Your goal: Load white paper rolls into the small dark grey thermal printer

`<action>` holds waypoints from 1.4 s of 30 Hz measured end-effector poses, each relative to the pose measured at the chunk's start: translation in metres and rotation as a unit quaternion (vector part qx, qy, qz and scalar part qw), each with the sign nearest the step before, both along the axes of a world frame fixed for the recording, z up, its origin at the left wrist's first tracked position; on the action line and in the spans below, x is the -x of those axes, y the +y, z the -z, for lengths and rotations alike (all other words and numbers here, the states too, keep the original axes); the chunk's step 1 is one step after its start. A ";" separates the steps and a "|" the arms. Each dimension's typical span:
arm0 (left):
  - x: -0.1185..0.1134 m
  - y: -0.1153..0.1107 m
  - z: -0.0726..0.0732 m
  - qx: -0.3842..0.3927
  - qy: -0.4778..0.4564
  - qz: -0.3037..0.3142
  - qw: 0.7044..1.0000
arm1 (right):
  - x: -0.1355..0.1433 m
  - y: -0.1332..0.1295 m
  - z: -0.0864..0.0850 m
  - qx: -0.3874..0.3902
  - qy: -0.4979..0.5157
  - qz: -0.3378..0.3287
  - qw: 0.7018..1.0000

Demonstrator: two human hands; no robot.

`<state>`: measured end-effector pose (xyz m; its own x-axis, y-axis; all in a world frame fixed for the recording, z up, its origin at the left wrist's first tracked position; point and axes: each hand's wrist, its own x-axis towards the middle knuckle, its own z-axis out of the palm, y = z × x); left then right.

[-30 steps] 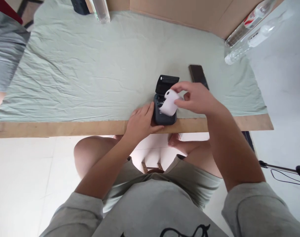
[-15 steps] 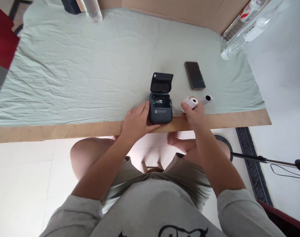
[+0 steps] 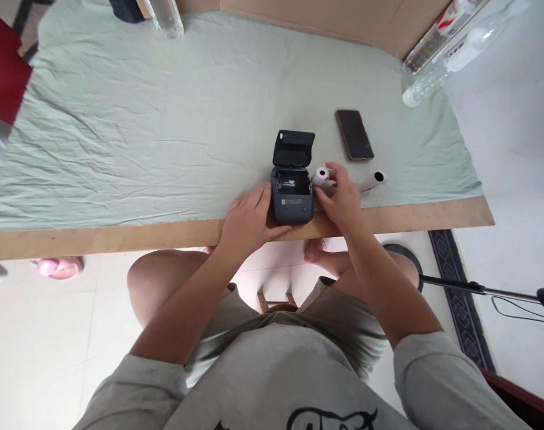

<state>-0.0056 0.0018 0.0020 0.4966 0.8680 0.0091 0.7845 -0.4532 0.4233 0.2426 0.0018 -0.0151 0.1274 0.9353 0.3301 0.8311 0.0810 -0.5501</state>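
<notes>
A small dark printer (image 3: 292, 206) stands at the table's front edge with its lid (image 3: 294, 148) raised and its inner compartment exposed. My left hand (image 3: 249, 218) lies against the printer's left side, fingers spread and thumb along its front edge. Just right of the printer, my right hand (image 3: 341, 197) has its thumb and fingers around a white paper roll (image 3: 320, 175), whose dark core hole faces up. A second white roll (image 3: 372, 180) lies on the cloth to the right of my right hand.
A black phone (image 3: 355, 134) lies behind the rolls on the green cloth (image 3: 200, 119). Plastic bottles (image 3: 451, 60) are at the back right, with a clear container (image 3: 166, 18) at the back left. Cardboard (image 3: 307, 21) borders the rear. Pink footwear (image 3: 60, 267) is on the floor.
My right hand has moved left with the white roll, bringing it beside the printer. The left hand stays against the printer. Pink footwear has come into view at lower left.
</notes>
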 end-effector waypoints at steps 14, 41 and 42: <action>-0.001 0.001 0.000 0.010 0.008 -0.012 1.000 | -0.104 -0.002 0.020 -0.066 -0.065 0.134 0.987; 0.001 0.002 0.001 0.010 0.015 -0.003 1.000 | -0.104 -0.003 0.023 -0.050 0.127 0.192 0.972; 0.001 0.002 0.001 0.011 0.013 -0.004 1.000 | -0.105 -0.004 0.022 -0.062 0.119 0.188 0.973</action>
